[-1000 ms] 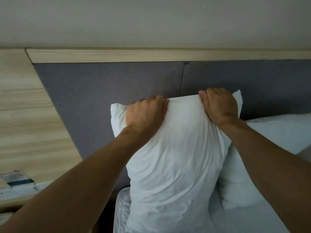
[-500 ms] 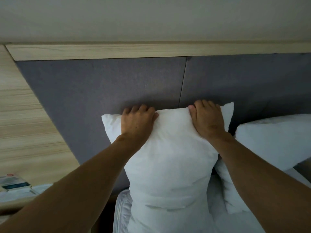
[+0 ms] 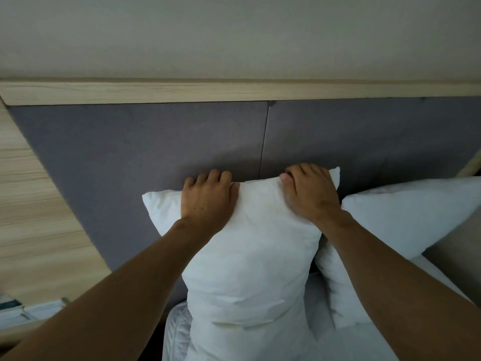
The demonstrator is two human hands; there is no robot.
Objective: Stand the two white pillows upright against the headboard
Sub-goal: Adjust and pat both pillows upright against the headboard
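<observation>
Reaching forward from the bottom edge, two bare forearms run up to the near pillow (image 3: 250, 261), which stands upright on the white bedding (image 3: 364, 342) with its top edge against the grey headboard (image 3: 156, 142). The left hand (image 3: 208, 201) is clamped over the pillow's top edge left of the middle — fingers curled over the back, thumb on the front face. The right hand (image 3: 311, 194) grips the same edge near the right corner, thumb pressed on the front and fingers folded over the top. The pillow hangs below both grips, its lower part creased and cut off by the frame's bottom. Behind the right forearm the second pillow (image 3: 406, 220) leans at a slant, touching the first; its lower left part is hidden by the arm. Fingertips of both hands are out of sight between pillow and headboard. Farther up, a pale wooden ledge (image 3: 234, 91) caps the headboard — above it, plain wall (image 3: 234, 35). At the left edge, a bedside surface holds blurred items I cannot make out.
</observation>
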